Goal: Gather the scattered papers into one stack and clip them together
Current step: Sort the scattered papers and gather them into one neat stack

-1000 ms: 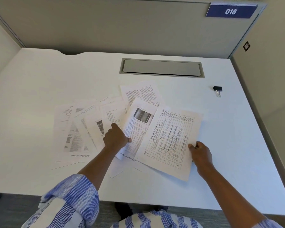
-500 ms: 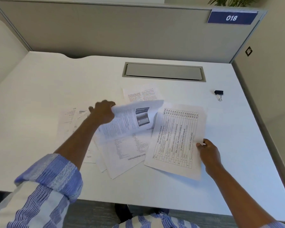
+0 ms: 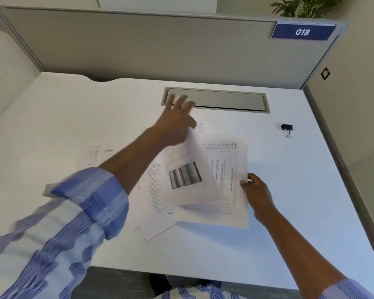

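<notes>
On the white table [image 3: 52, 126] the printed papers lay partly gathered at the middle. A white sheet printed with a ruled grid of figures [image 3: 227, 169] sat flat at the right of the heap. The right hand [image 3: 257, 195] had it by the right-hand edge, its grip closed in a pinch with the thumb on top of the paper. Over that sheet's left part curved a white sheet bearing a dark grey photograph [image 3: 186, 175], lifted off the heap and much blurred. Its upper corner ran up to the heel of the left hand [image 3: 177, 121]. That hand reached forward over the table, its grip wide open with the fingers [image 3: 183, 100] splayed and straight, closed round nothing that could be seen. The fingertips showed against the near edge of a long grey metal cable hatch [image 3: 216, 100] set into the table. Beneath the two top sheets a white page of close text [image 3: 156, 201] stuck out toward the near edge. Another white page [image 3: 200, 126] showed just beyond the left hand, and faint white pages [image 3: 95, 154] lay apart to the left, beyond the rolled blue-striped sleeve [image 3: 91, 201]. The small black binder clip with silver wire handles [image 3: 286, 128] rested on the table far to the right, well apart from the papers and from both hands.
</notes>
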